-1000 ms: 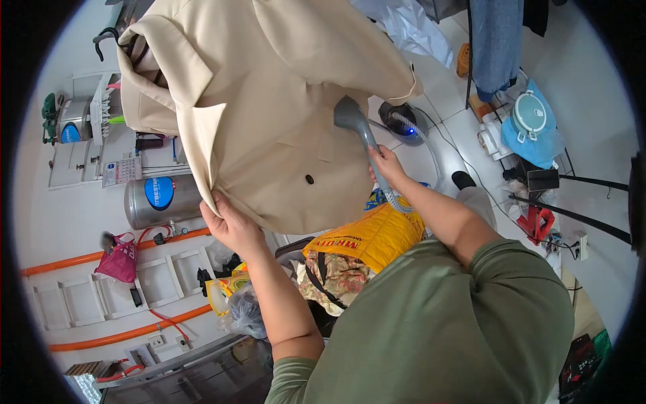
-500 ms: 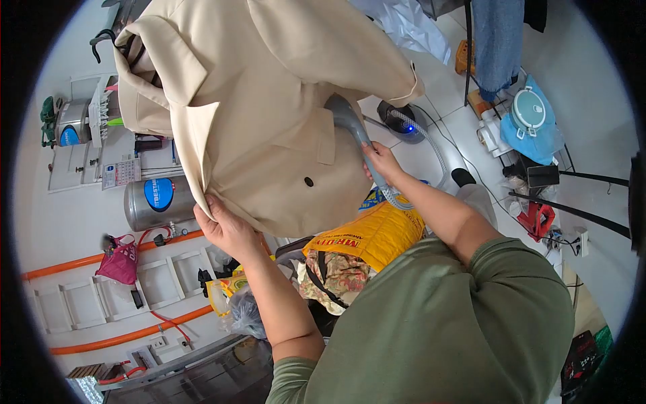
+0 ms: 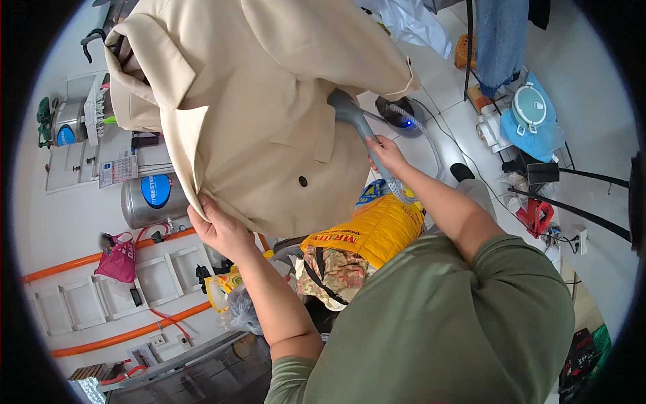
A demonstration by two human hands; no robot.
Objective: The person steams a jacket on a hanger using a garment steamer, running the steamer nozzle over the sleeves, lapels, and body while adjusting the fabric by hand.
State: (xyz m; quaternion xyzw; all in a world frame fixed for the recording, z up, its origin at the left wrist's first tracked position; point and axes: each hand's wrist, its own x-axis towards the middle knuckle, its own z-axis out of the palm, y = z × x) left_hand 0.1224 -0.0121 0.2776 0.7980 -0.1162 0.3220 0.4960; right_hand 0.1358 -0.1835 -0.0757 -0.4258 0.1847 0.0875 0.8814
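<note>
A beige blazer (image 3: 249,128) hangs in front of me from a black hanger (image 3: 93,44), its hook showing at the upper left. My left hand (image 3: 221,225) pinches the front edge of the blazer near its lower corner, below the lapel. Wrapped round the grey handle of a garment steamer (image 3: 360,122) is my right hand (image 3: 389,156). The steamer's head lies against the blazer's side by the pocket flap (image 3: 324,143), partly hidden by cloth. A ribbed hose (image 3: 431,138) links it to the dark steamer base (image 3: 402,118) on the floor, where a blue light glows.
A yellow bag (image 3: 383,229) and patterned cloth (image 3: 340,269) lie below the blazer. Cables cross the tiled floor at right, near a lidded container (image 3: 529,108) on blue plastic. On the left stand a metal tank (image 3: 153,200) and a white ladder (image 3: 161,273) with orange rails.
The blazer and my left hand have shifted slightly left in view. My right hand and the steamer handle sit a little differently, the head still at the blazer's side.
</note>
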